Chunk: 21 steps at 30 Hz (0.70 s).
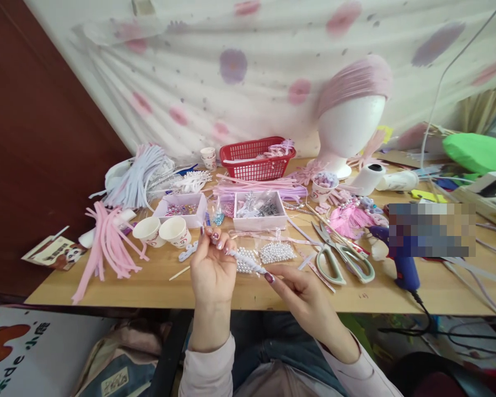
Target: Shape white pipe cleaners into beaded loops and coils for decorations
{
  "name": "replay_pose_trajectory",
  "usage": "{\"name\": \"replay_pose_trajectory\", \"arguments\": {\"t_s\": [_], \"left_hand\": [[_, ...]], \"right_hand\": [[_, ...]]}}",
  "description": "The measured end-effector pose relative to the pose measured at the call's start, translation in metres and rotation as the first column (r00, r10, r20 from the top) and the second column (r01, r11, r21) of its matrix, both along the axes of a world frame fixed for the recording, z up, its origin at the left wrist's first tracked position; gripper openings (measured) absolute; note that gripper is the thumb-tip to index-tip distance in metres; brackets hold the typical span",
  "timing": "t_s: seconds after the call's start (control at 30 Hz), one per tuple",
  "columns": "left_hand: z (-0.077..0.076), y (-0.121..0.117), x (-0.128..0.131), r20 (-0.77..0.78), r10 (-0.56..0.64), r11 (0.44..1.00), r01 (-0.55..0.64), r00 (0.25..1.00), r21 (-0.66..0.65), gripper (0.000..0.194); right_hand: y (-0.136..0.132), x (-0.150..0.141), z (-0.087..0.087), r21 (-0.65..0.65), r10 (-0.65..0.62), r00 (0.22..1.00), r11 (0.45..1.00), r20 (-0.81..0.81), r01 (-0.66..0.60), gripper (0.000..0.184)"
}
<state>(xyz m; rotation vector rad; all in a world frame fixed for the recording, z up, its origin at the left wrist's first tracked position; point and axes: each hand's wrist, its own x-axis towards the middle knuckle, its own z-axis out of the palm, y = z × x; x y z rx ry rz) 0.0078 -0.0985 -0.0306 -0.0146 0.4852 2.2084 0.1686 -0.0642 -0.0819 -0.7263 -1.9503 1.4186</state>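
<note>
A twisted length of pale white-lilac pipe cleaner (248, 262) spans the gap between my hands above the table's front part. My left hand (214, 267), palm turned up, pinches one end with its fingers curled. The other end sits between the thumb and fingers of my right hand (303, 295). Just behind the strand lie clear bags of white pearl beads (278, 252). Near my left fingertips are two white paper cups (175, 231) and a small lilac box of beads (181, 209). What my left fingertips cover is hidden.
Scissors (343, 259) and a blue glue gun (405, 269) lie right of my hands. Pink pipe cleaners (109, 242) hang over the left front edge. A red basket (256, 160) and a white foam head (351, 129) stand at the back. Cables run along the right side.
</note>
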Motion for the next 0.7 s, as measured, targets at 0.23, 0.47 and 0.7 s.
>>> {"name": "replay_pose_trajectory", "arguments": {"t_s": [0.23,0.47,0.7], "left_hand": [[-0.014,0.002,0.019,-0.094,-0.017,0.999,0.014,0.995,-0.038,0.032],[-0.047,-0.017,0.031,-0.359,-0.059,0.988,0.003,0.931,-0.156,0.054],[-0.053,-0.028,0.023,-0.470,-0.124,0.969,0.003,0.874,-0.249,0.024]], "right_hand": [[-0.003,-0.003,0.006,0.092,0.059,0.998,0.994,0.003,-0.059,0.022],[-0.007,-0.003,0.007,0.052,-0.019,1.000,0.998,0.003,0.019,0.024],[-0.008,-0.002,0.014,-0.321,0.164,0.981,0.928,-0.101,-0.188,0.035]]}}
